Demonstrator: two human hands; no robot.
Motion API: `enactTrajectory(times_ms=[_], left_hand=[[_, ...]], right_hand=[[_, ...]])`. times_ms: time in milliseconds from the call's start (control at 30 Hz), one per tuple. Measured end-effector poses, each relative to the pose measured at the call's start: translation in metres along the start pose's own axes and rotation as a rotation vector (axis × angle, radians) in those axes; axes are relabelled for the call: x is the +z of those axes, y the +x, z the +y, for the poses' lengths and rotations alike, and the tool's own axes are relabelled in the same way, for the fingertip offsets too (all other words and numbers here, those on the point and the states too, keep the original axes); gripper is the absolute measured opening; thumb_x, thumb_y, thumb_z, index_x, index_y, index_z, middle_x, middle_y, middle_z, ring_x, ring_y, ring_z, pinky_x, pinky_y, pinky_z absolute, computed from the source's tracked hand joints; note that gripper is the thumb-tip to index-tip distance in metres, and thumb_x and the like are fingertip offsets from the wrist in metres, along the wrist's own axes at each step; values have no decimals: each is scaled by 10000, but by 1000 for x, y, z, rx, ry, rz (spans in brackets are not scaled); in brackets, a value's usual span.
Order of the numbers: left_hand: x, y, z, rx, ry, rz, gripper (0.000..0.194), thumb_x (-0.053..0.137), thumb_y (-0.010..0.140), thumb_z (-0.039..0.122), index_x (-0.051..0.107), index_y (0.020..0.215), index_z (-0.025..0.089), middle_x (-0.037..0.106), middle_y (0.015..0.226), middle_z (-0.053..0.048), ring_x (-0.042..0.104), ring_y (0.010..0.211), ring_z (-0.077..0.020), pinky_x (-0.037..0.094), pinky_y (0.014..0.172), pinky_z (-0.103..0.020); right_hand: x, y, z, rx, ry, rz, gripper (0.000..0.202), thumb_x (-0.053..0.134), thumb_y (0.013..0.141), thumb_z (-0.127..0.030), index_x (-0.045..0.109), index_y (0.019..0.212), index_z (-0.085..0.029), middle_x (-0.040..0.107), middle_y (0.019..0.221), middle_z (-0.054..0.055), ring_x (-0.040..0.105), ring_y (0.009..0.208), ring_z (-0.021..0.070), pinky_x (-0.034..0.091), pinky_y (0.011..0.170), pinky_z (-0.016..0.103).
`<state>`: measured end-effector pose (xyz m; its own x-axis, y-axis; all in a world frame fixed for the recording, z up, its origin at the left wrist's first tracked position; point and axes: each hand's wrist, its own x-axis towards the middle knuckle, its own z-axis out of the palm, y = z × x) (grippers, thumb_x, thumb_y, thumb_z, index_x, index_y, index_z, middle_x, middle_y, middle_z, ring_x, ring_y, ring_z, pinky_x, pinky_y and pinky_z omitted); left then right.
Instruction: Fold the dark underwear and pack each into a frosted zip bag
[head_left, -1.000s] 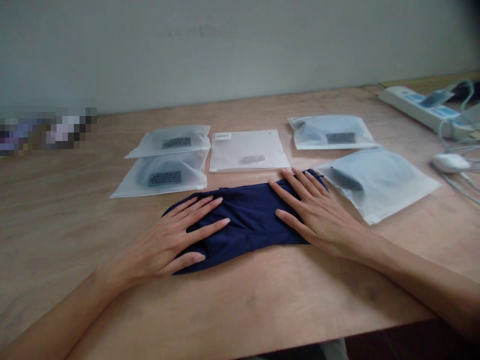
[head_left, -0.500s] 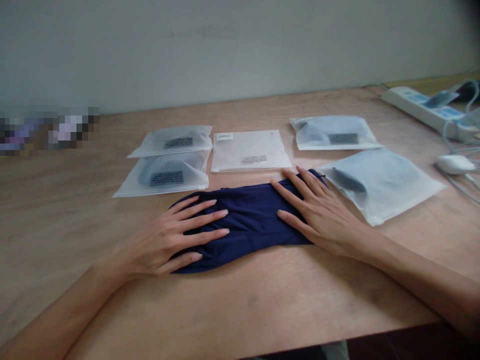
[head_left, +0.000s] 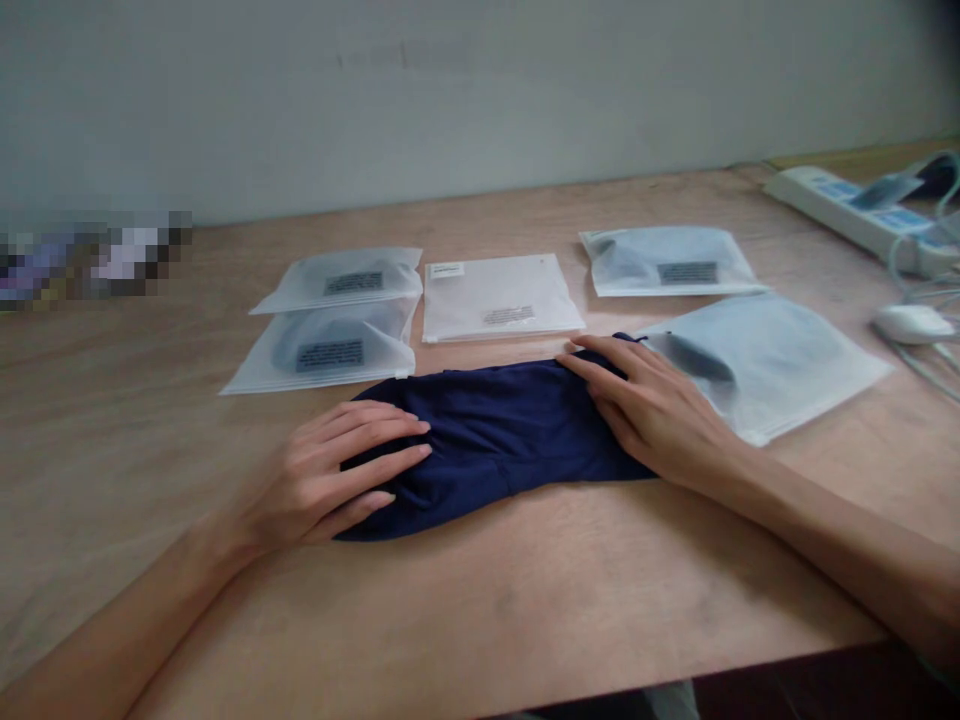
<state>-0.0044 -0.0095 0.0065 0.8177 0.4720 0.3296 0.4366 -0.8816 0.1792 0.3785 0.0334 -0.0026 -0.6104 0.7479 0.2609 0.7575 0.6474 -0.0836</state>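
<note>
A dark blue cloth (head_left: pixel 510 425) lies flattened on the wooden table (head_left: pixel 480 610), with a few wrinkles across it. Over its left end rests my left hand (head_left: pixel 337 475), fingers extended and slightly apart. My right hand (head_left: pixel 645 400) lies on the right end, its fingers bent a little and its fingertips near the far edge; it grips nothing that I can make out. Just beyond the cloth is a flat white zip bag (head_left: pixel 499 300) with a small label. The cloth's two ends are partly hidden under the hands.
Two filled frosted bags (head_left: pixel 337 335) overlap at the left. At the right are an upper frosted bag (head_left: pixel 667 262) and a larger one (head_left: pixel 780 365) beside my right hand. A power strip (head_left: pixel 855 220) and a white adapter (head_left: pixel 915 325) with cables sit far right.
The fingers of both hands have drawn closer together and bent slightly. My left hand has shifted a little to the left, and my right hand a little to the right.
</note>
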Motion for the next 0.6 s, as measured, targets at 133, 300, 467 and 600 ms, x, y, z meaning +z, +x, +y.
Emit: enactTrajectory(times_ms=[133,300,467,600], left_hand=[[2,0,-1,-27,32,-19,410,552,1011,251,566,1414,178,566,1464,-125,512,1379,-263,391,1199,-445],[5,1,-1,-41,35,-105,482,488,1035,320,479,1499,188,437,1584,-119,400,1476,-276,293,1256,-465],[2,2,0,-66,16,-201,574,496,1022,392,383,1561,229,315,1657,-88,310,1529,-282,176,1291,-477],[-1,3,0,-62,36,-289,635,456,1030,496,321,1589,226,222,1690,-89,232,1560,-290,118,1296,-470]], right_hand=[[-1,3,6,13,-28,87,356,469,1005,-214,618,1320,-138,654,1279,154,621,1133,314,517,972,477],[-2,4,7,1,-77,69,384,478,1012,-274,598,1349,-136,646,1302,164,596,1185,346,474,1021,526],[2,1,8,-18,-45,-57,534,410,1055,-372,399,1549,-169,357,1620,184,305,1510,379,288,1207,602],[3,-1,7,-20,-57,-90,538,387,1061,-387,370,1563,-193,308,1641,177,259,1528,376,289,1206,598]])
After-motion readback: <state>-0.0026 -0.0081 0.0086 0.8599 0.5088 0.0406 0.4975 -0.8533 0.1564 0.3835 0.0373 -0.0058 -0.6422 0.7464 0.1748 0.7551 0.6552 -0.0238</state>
